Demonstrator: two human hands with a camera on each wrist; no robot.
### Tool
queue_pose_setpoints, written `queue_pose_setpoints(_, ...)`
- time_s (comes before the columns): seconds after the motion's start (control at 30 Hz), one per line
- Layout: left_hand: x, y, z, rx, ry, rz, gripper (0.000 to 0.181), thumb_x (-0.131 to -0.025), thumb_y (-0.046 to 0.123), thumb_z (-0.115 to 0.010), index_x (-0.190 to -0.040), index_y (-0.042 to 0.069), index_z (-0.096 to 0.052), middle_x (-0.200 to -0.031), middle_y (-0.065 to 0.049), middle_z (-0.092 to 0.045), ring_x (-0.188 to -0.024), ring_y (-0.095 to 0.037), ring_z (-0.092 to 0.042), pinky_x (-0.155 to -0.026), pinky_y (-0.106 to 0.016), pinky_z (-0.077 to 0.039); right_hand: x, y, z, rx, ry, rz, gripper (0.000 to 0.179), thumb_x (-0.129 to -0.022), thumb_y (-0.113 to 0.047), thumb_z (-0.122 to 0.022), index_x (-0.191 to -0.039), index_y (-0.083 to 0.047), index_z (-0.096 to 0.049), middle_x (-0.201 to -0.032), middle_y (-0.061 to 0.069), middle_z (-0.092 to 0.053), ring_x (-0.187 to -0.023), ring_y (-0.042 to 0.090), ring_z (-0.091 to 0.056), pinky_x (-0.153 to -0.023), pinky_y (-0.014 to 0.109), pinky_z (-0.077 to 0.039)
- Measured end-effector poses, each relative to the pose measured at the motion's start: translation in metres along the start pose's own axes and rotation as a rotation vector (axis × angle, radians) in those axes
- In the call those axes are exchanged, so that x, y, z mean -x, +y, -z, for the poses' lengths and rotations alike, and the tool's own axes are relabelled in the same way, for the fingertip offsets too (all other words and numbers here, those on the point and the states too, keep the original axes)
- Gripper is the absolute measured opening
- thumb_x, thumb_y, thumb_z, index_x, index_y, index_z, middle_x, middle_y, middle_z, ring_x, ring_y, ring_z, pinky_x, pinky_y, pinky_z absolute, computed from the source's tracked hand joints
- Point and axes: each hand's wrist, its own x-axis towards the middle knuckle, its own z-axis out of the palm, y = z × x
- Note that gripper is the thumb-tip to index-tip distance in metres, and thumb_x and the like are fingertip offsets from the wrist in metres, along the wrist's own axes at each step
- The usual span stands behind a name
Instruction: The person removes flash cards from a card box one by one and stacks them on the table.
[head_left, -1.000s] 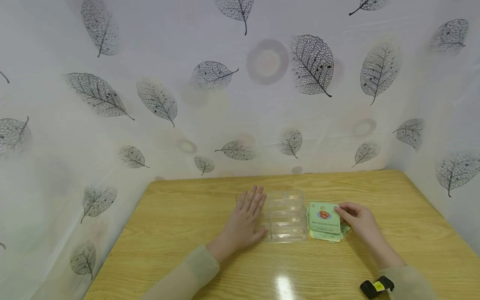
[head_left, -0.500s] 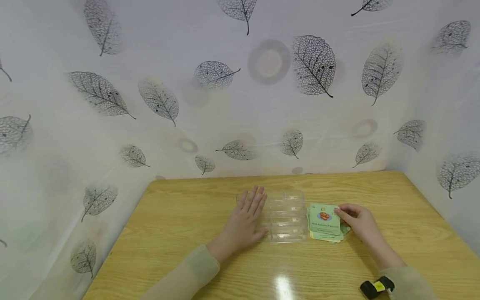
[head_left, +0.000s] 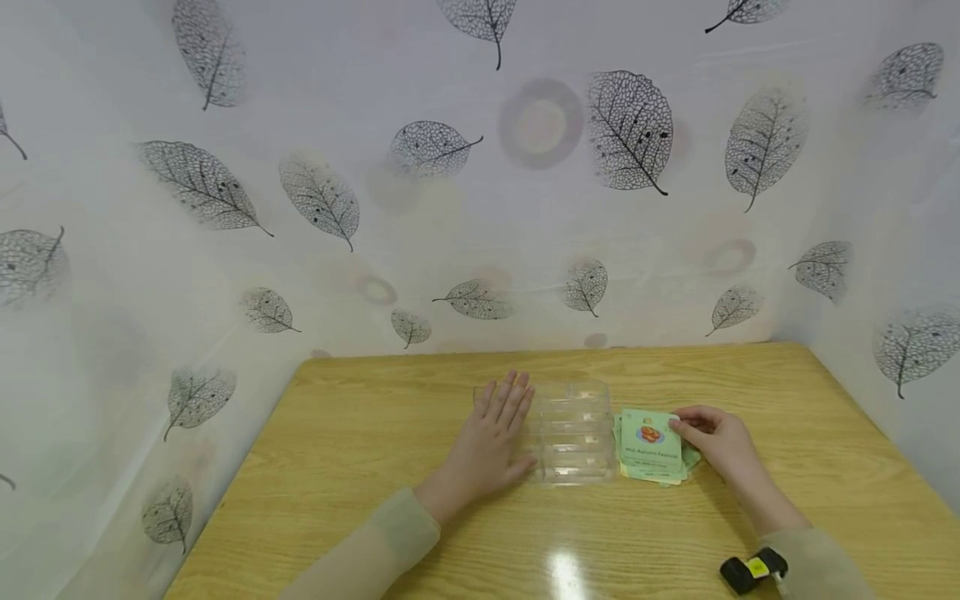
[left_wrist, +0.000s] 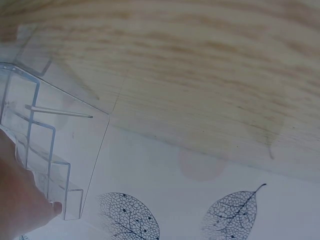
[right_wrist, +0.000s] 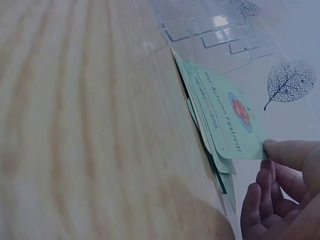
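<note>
A clear plastic stepped rack (head_left: 576, 437) with several tiers stands near the middle of the table; its stair-shaped side shows in the left wrist view. My left hand (head_left: 487, 446) lies flat against the rack's left side, fingers straight and pointing away from me. Right of the rack is a loose pile of pale green cards (right_wrist: 227, 182). With thumb and forefinger, my right hand (head_left: 718, 437) pinches the right edge of the top card (head_left: 651, 442), which reads "Mid-Autumn Festival" above small print. In the right wrist view that card is tilted up off the pile.
The wood-grain table (head_left: 360, 433) ends at a white sheet (head_left: 465, 217) printed with leaf skeletons, which also encloses both sides. A black strapped device (head_left: 753, 571) with a yellow label sits at my right wrist.
The top card has shifted very slightly toward the right and toward me in the right hand's pinch. My left hand and the rack stay put.
</note>
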Motion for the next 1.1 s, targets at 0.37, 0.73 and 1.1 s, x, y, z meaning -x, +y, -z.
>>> queue_pose_setpoints(0.37, 0.0004, 0.0002, -0.0016, 0.0, 0.008, 0.001, 0.101, -0.103, 0.076, -0.031, -0.17, 0.003, -0.011, -0.18, -0.018, -0.002, -0.168, -0.035, -0.004, -0.137, -0.048, -0.016, -0.0024, 0.0023, -0.003, 0.03, 0.022, 0.028, 0.044, -0.102, -0.024, -0.073, -0.129, 0.01, -0.068, -0.1, 0.002, -0.073, -0.08, -0.003, -0.058, -0.07, 0.016, -0.051)
queue_pose_setpoints(0.73, 0.0011, 0.0012, -0.0029, -0.011, 0.022, 0.003, 0.102, -0.103, 0.077, -0.029, -0.171, 0.003, -0.01, -0.18, -0.018, -0.001, -0.168, -0.035, -0.006, -0.138, -0.049, -0.013, -0.0038, 0.0028, -0.0032, 0.048, 0.036, 0.049, 0.038, -0.1, -0.02, -0.075, -0.125, 0.008, -0.07, -0.097, 0.0, -0.074, -0.078, -0.005, -0.058, -0.069, 0.015, -0.051)
queue_pose_setpoints(1.1, 0.0008, 0.0015, -0.0043, -0.017, 0.031, 0.007, 0.102, -0.103, 0.077, -0.029, -0.171, 0.003, -0.007, -0.18, -0.018, -0.001, -0.168, -0.035, -0.007, -0.138, -0.048, -0.012, -0.0043, 0.004, -0.0026, 0.056, 0.047, 0.071, 0.034, -0.101, -0.018, -0.073, -0.124, 0.008, -0.072, -0.098, 0.001, -0.075, -0.077, -0.006, -0.057, -0.068, 0.015, -0.052)
